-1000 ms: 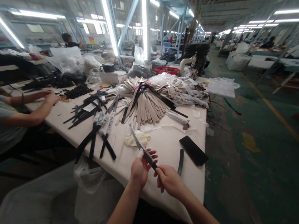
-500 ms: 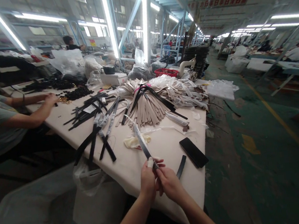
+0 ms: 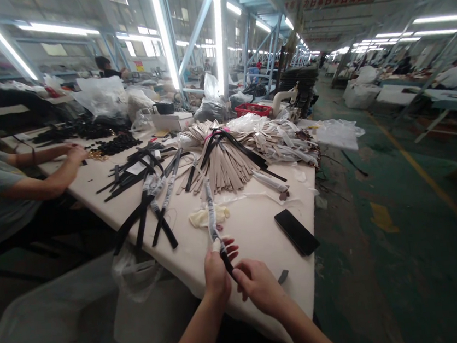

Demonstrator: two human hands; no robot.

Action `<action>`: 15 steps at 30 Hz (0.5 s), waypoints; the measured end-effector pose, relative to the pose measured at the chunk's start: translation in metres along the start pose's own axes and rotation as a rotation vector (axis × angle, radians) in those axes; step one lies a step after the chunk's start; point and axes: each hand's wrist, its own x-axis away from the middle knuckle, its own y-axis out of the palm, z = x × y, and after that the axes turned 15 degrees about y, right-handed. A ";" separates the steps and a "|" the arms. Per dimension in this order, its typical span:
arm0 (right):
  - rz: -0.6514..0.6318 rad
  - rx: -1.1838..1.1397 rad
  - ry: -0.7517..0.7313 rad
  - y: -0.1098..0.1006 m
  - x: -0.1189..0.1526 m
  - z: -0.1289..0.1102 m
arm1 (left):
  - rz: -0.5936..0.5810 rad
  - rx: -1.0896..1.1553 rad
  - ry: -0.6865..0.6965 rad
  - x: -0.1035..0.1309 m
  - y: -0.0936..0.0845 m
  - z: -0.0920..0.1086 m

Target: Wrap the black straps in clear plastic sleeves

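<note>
Above the pale tabletop [image 3: 255, 226], at lower centre, best to cradle the part-wrapped black strip [image 3: 212, 214] untwisted in half-spread fingers of the left hand [image 3: 216, 275], pinched lightly near its end by fingers of the right hand [image 3: 261, 288].

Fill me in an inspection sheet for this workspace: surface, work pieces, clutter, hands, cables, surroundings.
Surface: pale table, bare patch around the hands.
Work pieces: strap partly in clear plastic; tan strips fanned out beyond; black straps at the left, some overhanging the edge.
Clutter: phone-like slab at the right; crumpled pale yellow item, perhaps a glove, beside the strap.
Hands: left hand holds the strap; right hand pinches it nearer the body.
Cables: dark strip on the floor; cannot tell if cable or strap.
Surroundings: co-worker's hands busy at the left; green floor at the right.
</note>
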 end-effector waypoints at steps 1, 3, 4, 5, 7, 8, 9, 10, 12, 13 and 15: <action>0.002 0.017 0.027 0.002 -0.001 0.002 | 0.009 0.006 0.017 -0.001 0.000 0.000; 0.106 0.063 0.037 0.005 -0.005 0.005 | -0.026 -0.013 0.012 0.004 0.001 -0.005; 0.178 0.075 0.023 0.006 -0.007 0.006 | -0.052 -0.030 -0.003 0.008 0.002 -0.009; 0.245 0.080 0.003 0.007 -0.009 0.007 | -0.078 -0.044 -0.022 0.013 0.002 -0.013; 0.333 0.075 -0.025 0.007 -0.012 0.009 | -0.124 -0.062 -0.065 0.021 0.002 -0.020; 0.332 0.064 -0.027 0.007 -0.011 0.010 | -0.132 -0.060 -0.081 0.021 0.002 -0.020; 0.293 0.052 -0.015 0.007 -0.010 0.012 | -0.121 -0.046 -0.084 0.019 0.002 -0.018; 0.223 0.037 0.012 0.006 -0.008 0.014 | -0.093 -0.026 -0.072 0.015 0.001 -0.015; 0.073 0.005 0.093 0.005 -0.005 0.016 | -0.032 0.014 -0.020 0.006 0.002 -0.008; 0.039 -0.006 0.125 0.004 -0.004 0.016 | -0.020 0.021 0.002 0.004 0.002 -0.006; 0.122 0.009 0.122 0.003 -0.006 0.014 | -0.063 -0.018 -0.001 0.008 0.004 -0.009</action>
